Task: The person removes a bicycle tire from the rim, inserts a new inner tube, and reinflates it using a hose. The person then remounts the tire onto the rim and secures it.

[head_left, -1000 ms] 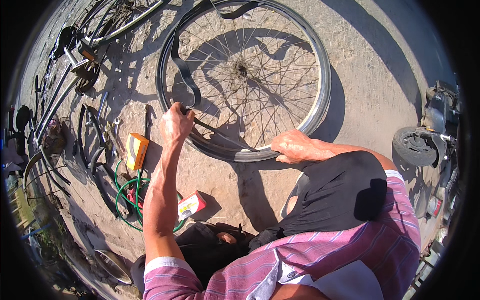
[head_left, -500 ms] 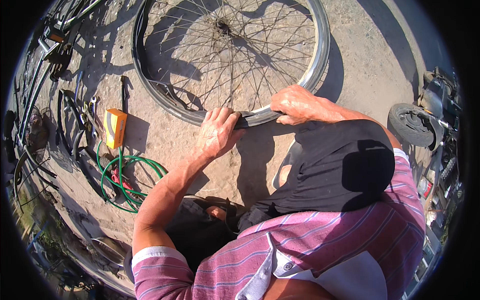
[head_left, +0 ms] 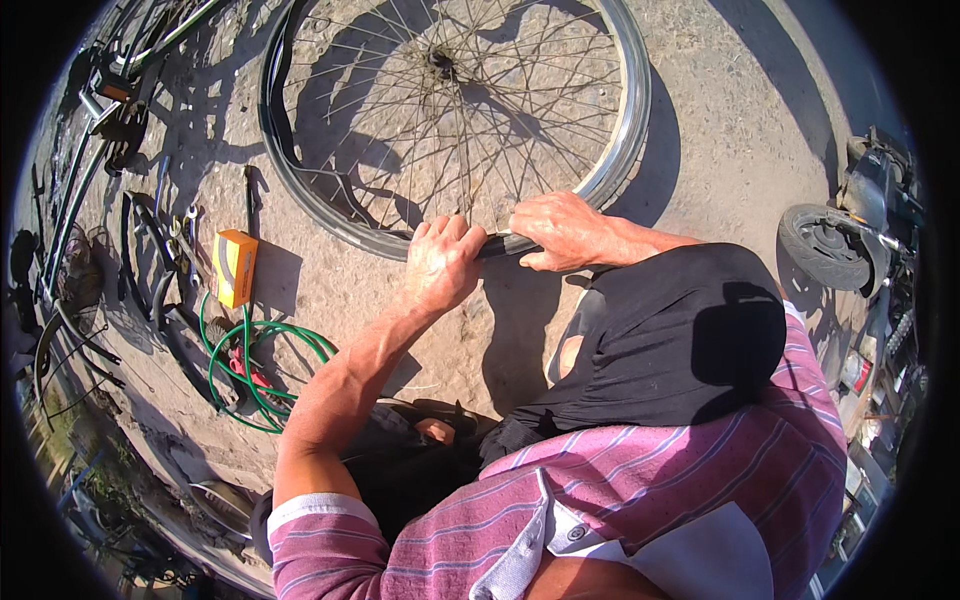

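Note:
A spoked bicycle wheel (head_left: pixel 440 66) stands before me, its near edge toward my body. Around its rim runs a black tire (head_left: pixel 330 222), and a loose dark strip bulges inward from it at the left. My left hand (head_left: pixel 443 262) is closed over the tire at the near edge, fingers curled across the top. Close beside it on the right, my right hand (head_left: pixel 556 232) also grips the tire, its thumb beneath. A short stretch of black rubber shows between the two hands. What lies under the fingers is hidden.
Left of the wheel stand a yellow-orange box (head_left: pixel 234 268), several wrenches (head_left: pixel 192 225) and a coiled green hose (head_left: pixel 262 372). Bicycle parts (head_left: pixel 70 220) crowd the far left. At the right is a small wheel (head_left: pixel 824 247) of a parked vehicle. My knee (head_left: pixel 690 330) rises near my right arm.
My right hand has slid left along the tire, nearer my left hand. The left hand keeps its hold and has shifted very little.

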Demonstrator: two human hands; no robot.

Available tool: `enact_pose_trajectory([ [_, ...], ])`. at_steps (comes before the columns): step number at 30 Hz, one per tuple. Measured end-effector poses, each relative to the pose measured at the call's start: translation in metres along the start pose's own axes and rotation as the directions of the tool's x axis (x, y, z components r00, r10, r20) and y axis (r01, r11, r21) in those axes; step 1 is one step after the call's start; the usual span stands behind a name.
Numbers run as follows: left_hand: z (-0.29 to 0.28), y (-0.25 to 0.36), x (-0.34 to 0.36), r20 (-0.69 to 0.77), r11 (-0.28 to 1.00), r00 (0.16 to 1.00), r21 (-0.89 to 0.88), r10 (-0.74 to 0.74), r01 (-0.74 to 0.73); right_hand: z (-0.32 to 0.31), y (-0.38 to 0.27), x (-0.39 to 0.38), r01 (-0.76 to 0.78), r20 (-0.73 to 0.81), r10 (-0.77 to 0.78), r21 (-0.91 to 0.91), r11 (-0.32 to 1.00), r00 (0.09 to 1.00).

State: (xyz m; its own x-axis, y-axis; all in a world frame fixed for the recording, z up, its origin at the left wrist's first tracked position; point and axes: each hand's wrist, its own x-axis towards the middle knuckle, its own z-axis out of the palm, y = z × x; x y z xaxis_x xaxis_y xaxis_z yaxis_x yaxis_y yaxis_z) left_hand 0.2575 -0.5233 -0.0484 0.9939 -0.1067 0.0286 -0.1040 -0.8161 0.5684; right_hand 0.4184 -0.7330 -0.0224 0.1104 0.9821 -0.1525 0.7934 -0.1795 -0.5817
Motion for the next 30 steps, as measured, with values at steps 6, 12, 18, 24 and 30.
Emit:
enact_pose_trajectory([
  [6, 0.009, -0.002, 0.001, 0.093, 0.993, 0.993, -0.083, -0.073, 0.081, 0.022, -0.013, 0.008, -0.054, -0.129, 0.058, 0.031, 0.998, 0.990],
  [12, 0.008, -0.001, -0.004, 0.144, 0.997, 0.990, -0.077, -0.010, 0.021, 0.017, -0.012, 0.012, -0.064, 0.034, 0.064, 0.018, 0.998, 0.997],
  [18, -0.020, -0.016, -0.021, 0.073, 0.997, 0.997, 0.076, 0.014, -0.019, -0.002, -0.006, 0.002, -0.098, 0.095, 0.097, 0.006, 0.995, 0.991],
  [24, -0.010, -0.017, -0.021, 0.131, 0.997, 0.990, 0.061, -0.054, 0.047, 0.000, -0.016, 0.006, -0.077, -0.002, 0.077, 0.011, 0.997, 0.997],
  [30, -0.001, -0.018, -0.015, 0.143, 0.995, 0.989, -0.087, -0.031, 0.044, 0.018, -0.016, 0.013, -0.069, -0.022, 0.069, 0.014, 0.998, 0.997],
])
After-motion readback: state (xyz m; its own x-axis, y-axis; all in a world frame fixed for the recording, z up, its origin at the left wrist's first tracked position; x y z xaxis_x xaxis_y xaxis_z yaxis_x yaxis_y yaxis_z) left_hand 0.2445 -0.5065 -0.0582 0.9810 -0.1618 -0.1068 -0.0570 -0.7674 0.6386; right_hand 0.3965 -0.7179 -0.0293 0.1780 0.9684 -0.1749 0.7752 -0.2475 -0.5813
